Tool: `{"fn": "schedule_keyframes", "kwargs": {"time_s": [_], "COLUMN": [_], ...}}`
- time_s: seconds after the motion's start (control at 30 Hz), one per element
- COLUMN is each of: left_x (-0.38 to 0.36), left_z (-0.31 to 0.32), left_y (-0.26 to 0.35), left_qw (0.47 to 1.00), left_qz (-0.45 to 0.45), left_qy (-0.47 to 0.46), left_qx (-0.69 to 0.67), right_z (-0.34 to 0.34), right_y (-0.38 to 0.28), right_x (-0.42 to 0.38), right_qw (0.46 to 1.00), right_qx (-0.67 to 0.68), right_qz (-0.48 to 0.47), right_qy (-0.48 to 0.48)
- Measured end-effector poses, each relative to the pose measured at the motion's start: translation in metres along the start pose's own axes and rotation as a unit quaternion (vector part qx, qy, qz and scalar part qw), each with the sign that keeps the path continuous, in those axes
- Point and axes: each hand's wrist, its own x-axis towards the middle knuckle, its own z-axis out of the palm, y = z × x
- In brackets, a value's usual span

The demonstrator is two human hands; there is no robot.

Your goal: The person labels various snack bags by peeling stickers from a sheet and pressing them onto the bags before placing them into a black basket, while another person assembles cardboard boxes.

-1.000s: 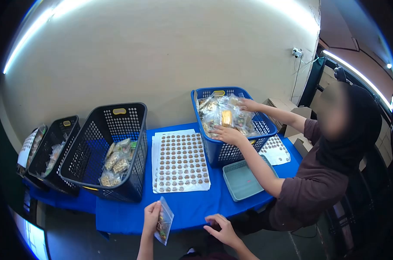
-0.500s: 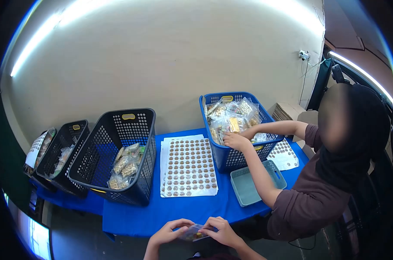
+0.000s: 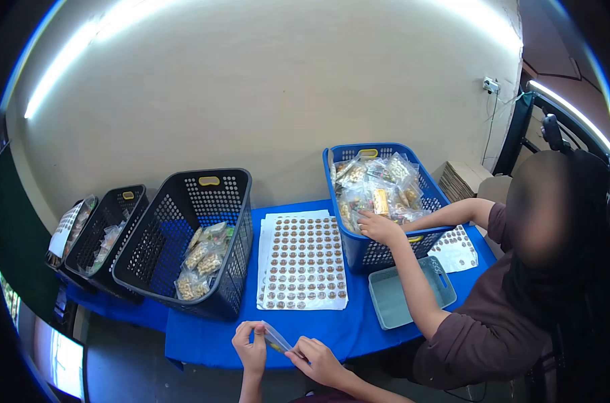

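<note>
Blue bench (image 3: 305,329) edge: we are pinching a light, floppy, slippery clear pouch (image 3: 276,336) between left hand (image 3: 250,344) and right hand (image 3: 316,359), best gripped by its corners.

Sticker sheets (image 3: 303,262) on blue table (image 3: 217,332); dark baskets (image 3: 190,242) left; blue basket (image 3: 382,195), teal tray (image 3: 412,292) right; co-worker seated.

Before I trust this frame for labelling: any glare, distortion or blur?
Head view: strong fisheye bend with dark corners; light strips blow out white on the wall; the co-worker's face is blurred; the small bag between left hand and right hand looks soft.
</note>
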Motion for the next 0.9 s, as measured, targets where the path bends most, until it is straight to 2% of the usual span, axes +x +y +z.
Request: {"fn": "schedule_keyframes", "kwargs": {"time_s": [0.1,0.13,0.17,0.23,0.27,0.3,0.37,0.4,0.43,0.5,0.57,0.63,0.67,0.7,0.73,0.77,0.8,0.9], "left_x": [0.013,0.024,0.037,0.048,0.048,0.046,0.039,0.033,0.027,0.008,-0.012,-0.019,-0.024,-0.027,-0.026,-0.022,-0.025,-0.034], "left_z": [-0.017,-0.035,-0.056,-0.080,-0.084,-0.085,-0.079,-0.071,-0.063,-0.043,-0.025,-0.026,-0.029,-0.034,-0.042,-0.051,-0.055,-0.057], "left_y": [-0.005,-0.019,-0.035,-0.036,-0.032,-0.032,-0.037,-0.045,-0.046,-0.046,-0.051,-0.040,-0.036,-0.055,-0.034,-0.013,-0.013,-0.013], "left_qw": [0.999,0.994,0.984,0.976,0.971,0.945,0.855,0.729,0.610,0.447,0.411,0.503,0.547,0.564,0.630,0.692,0.707,0.735], "left_qz": [-0.014,-0.062,-0.109,-0.083,-0.073,-0.095,-0.133,-0.174,-0.219,-0.284,-0.301,-0.367,-0.400,-0.381,-0.373,-0.361,-0.352,-0.324], "left_qy": [0.030,0.074,0.119,0.145,0.107,0.067,-0.014,-0.049,-0.086,-0.123,-0.167,-0.110,-0.080,-0.125,-0.140,-0.155,-0.163,-0.224], "left_qx": [-0.013,-0.044,-0.075,-0.138,-0.203,-0.306,-0.500,-0.660,-0.757,-0.839,-0.844,-0.775,-0.731,-0.722,-0.667,-0.605,-0.591,-0.552], "right_z": [-0.001,-0.004,-0.004,0.001,0.003,0.009,0.024,0.034,0.042,0.053,0.053,0.044,0.033,0.027,0.019,0.013,0.007,-0.004], "right_y": [0.002,0.005,0.009,0.022,0.027,0.031,0.038,0.042,0.040,0.038,0.033,0.024,0.022,0.031,0.032,0.032,0.033,0.047], "right_x": [-0.006,-0.009,-0.017,-0.037,-0.043,-0.046,-0.052,-0.054,-0.056,-0.058,-0.061,-0.061,-0.060,-0.066,-0.068,-0.064,-0.060,-0.050], "right_qw": [0.999,0.998,0.994,0.976,0.972,0.958,0.913,0.884,0.864,0.825,0.821,0.812,0.841,0.853,0.824,0.762,0.674,0.682], "right_qx": [0.018,0.022,0.064,0.148,0.114,0.178,0.301,0.356,0.387,0.440,0.442,0.438,0.367,0.360,0.463,0.591,0.710,0.710], "right_qz": [0.000,0.003,0.047,0.133,0.179,0.211,0.273,0.299,0.312,0.332,0.324,0.336,0.354,0.341,0.310,0.254,0.194,0.168], "right_qy": [-0.044,-0.065,-0.073,-0.084,-0.097,-0.081,-0.045,-0.057,-0.080,-0.126,-0.161,-0.187,-0.182,-0.160,-0.104,-0.070,-0.054,-0.057]}}
